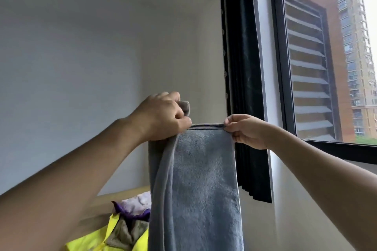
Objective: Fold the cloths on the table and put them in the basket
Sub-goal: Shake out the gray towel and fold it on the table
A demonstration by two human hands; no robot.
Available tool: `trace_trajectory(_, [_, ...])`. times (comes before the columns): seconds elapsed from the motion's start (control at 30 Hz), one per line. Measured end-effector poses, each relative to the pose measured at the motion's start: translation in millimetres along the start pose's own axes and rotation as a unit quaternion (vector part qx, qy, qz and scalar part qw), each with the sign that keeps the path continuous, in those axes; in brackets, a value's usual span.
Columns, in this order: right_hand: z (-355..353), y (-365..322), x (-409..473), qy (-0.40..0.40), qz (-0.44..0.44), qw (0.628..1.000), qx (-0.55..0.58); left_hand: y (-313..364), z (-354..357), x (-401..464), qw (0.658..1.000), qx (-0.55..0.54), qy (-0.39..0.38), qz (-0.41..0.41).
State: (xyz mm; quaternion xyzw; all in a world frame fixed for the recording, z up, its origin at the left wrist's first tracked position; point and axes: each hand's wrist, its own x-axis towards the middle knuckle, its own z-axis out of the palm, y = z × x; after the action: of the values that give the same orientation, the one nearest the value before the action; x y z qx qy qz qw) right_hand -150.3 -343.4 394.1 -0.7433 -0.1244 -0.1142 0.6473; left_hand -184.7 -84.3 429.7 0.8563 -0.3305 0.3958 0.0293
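Both bare forearms reach up and forward, raised high. The left hand (161, 116) is curled in a fist-like grip, knuckles up, bunching a corner of the blue towel (200, 179). The right hand (246, 130) pinches the opposite top corner between thumb and fingertips.

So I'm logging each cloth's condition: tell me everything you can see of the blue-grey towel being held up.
The blue-grey towel looks plush, like fleecy terry, with dark stripes along its top hem. It hangs upright in the air, doubled lengthwise, its lower end out of frame. The left hand grips one top corner, bunching some fabric; the right hand pinches the other.
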Motion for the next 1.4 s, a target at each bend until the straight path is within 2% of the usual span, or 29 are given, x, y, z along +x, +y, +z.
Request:
trace_trajectory(0.1, [16,-9,-2,0.02,-0.05,0.998,0.01,6,2,-1,0.993,-0.104,-0.049,-0.026])
trace_trajectory(0.2, [29,-15,-5,0.046,-0.073,0.996,0.0,2,14,-2,0.983,-0.17,-0.073,-0.013])
trace_trajectory(0.37, [45,-26,-17,0.065,-0.097,0.993,0.01,-4,21,-2,0.933,-0.349,0.005,-0.084])
trace_trajectory(0.5, [51,-34,-30,0.003,-0.079,0.996,0.047,1,16,0,0.91,-0.392,0.055,-0.124])
trace_trajectory(0.7, [60,-30,-47,-0.024,-0.113,0.992,-0.043,8,15,1,0.884,-0.42,0.081,-0.187])
trace_trajectory(0.83, [64,-29,-50,0.014,-0.115,0.989,-0.086,15,14,0,0.889,-0.402,0.084,-0.202])
trace_trajectory(0.97, [63,-26,-45,0.063,-0.114,0.983,-0.128,19,18,0,0.892,-0.4,0.055,-0.201])
trace_trajectory(1.03, [59,-26,-43,0.082,-0.116,0.981,-0.132,16,18,-2,0.898,-0.394,0.007,-0.198])
trace_trajectory(1.1, [51,-29,-43,0.098,-0.118,0.981,-0.115,14,15,-8,0.908,-0.364,-0.085,-0.188])
trace_trajectory(1.17, [44,-31,-45,0.111,-0.113,0.982,-0.104,14,17,-13,0.931,-0.286,-0.149,-0.169])
trace_trajectory(1.2, [42,-31,-46,0.112,-0.111,0.982,-0.104,15,18,-14,0.948,-0.233,-0.152,-0.155])
trace_trajectory(1.3, [40,-30,-51,0.116,-0.119,0.98,-0.106,21,21,-11,0.994,-0.037,-0.067,-0.081])
trace_trajectory(1.37, [35,-32,-52,0.107,-0.125,0.981,-0.105,23,22,-7,0.999,0.043,0.001,-0.028])
trace_trajectory(1.4, [32,-32,-51,0.101,-0.125,0.981,-0.105,24,21,-5,0.998,0.063,0.011,-0.023])
